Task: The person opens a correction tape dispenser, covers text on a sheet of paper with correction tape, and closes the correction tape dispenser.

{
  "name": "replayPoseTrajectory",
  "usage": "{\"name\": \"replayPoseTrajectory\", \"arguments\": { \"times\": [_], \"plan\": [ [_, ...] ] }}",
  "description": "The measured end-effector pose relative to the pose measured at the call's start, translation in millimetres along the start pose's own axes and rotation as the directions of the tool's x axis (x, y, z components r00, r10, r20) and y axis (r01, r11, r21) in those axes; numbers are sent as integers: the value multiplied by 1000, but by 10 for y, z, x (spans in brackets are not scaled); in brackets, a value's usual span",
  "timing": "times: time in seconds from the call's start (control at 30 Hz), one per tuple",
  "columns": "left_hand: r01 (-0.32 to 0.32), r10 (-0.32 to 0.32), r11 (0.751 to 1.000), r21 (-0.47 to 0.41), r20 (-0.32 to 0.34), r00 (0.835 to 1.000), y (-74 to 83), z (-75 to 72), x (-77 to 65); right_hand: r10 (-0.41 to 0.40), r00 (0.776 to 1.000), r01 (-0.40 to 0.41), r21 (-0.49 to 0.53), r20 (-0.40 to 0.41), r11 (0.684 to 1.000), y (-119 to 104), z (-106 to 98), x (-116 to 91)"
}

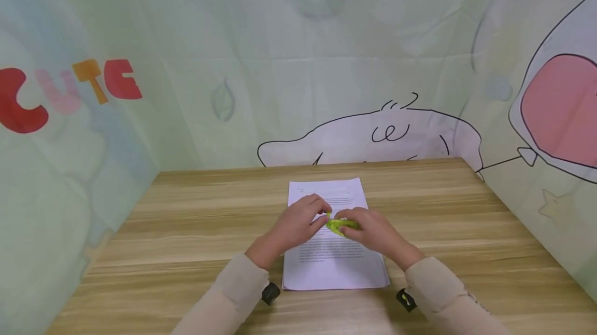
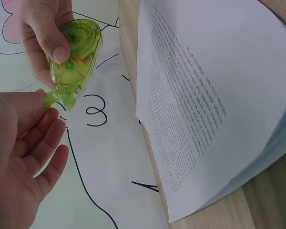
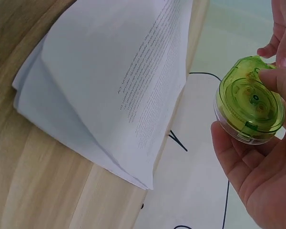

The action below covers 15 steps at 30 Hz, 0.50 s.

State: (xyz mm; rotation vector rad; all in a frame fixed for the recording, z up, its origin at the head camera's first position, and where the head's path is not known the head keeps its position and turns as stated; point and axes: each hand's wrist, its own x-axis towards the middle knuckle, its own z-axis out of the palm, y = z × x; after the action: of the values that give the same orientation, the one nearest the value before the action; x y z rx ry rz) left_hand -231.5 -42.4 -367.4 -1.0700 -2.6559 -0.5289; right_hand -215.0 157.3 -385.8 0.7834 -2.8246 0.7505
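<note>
A translucent green correction tape (image 1: pixel 336 226) is held above the printed sheets by both hands. My right hand (image 1: pixel 373 230) grips its rounded body between thumb and fingers; the coiled reel shows through the casing in the right wrist view. At the narrow end, my left hand (image 1: pixel 296 223) pinches a small green cap (image 2: pixel 50 99) between thumb and index finger, its other fingers loosely bent. In the left wrist view the cap sits right beside the tip. Below lies a stack of printed paper (image 1: pixel 326 274), its text covering the upper part of the top sheet.
The paper stack lies on a wood-grain table (image 1: pixel 200 221), its lower edges slightly fanned. Behind and at both sides hangs a pale green curtain (image 1: pixel 196 65) with cartoon drawings and coloured letters. Dark wrist straps (image 1: pixel 270 293) show at the light sleeves.
</note>
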Motion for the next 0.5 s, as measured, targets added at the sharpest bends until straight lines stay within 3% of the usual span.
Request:
{"name": "replayPoseTrajectory", "arguments": {
  "times": [0.2, 0.5],
  "plan": [
    [-29, 29, 1000, -1, 0, 1000, 45, 56, 17, -15, 1000, 15, 8, -5, 1000, -2, 18, 14],
    [-59, 61, 998, 30, -51, 997, 35, 150, 7, 61, 998, -60, 60, -13, 996, -8, 44, 33]
  ]
}}
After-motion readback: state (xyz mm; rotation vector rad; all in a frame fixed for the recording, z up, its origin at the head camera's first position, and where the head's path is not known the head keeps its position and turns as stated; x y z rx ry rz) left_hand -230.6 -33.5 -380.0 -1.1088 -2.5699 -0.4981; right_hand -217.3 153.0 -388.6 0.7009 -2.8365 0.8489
